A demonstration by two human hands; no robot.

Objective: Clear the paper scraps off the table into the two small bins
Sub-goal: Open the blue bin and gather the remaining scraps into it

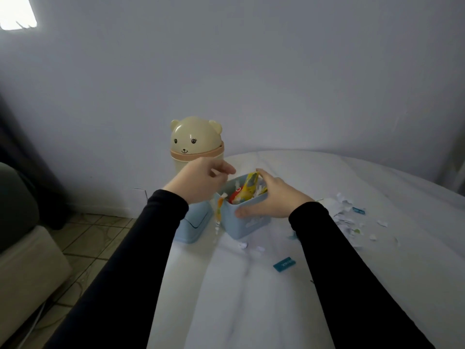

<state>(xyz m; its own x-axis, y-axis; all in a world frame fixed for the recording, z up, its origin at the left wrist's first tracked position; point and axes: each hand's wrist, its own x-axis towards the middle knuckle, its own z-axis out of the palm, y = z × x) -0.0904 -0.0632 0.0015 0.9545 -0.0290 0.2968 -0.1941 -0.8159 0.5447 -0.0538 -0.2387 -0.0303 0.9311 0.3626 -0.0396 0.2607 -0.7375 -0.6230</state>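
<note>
The person's right hand [270, 195] rests on the open blue bin [247, 217], the thumb laid along its front wall and the fingers reaching over the far rim, where their tips touch a yellow wrapper [249, 186] that sticks up out of the bin. That grip is loosely spread around the bin's right side rather than pinched on anything. The bin is packed with white paper bits and a red piece beside the wrapper.

The left hand [201, 181] hovers just left of the bin's rim, in front of the cream bear-shaped bin [193, 144]; its fingers are curled toward the thumb, and whether that grip holds a scrap cannot be told. A light blue lid [193, 226] lies at the desk edge below it, with an orange-and-white strip [218, 212] hanging between lid and bin.

On the white desk [251, 298], a pile of torn white scraps [349, 217] lies right of the right sleeve, well outside either grip. A teal label scrap [284, 265] and a few white bits [251, 247] lie in front of the blue bin.
</note>
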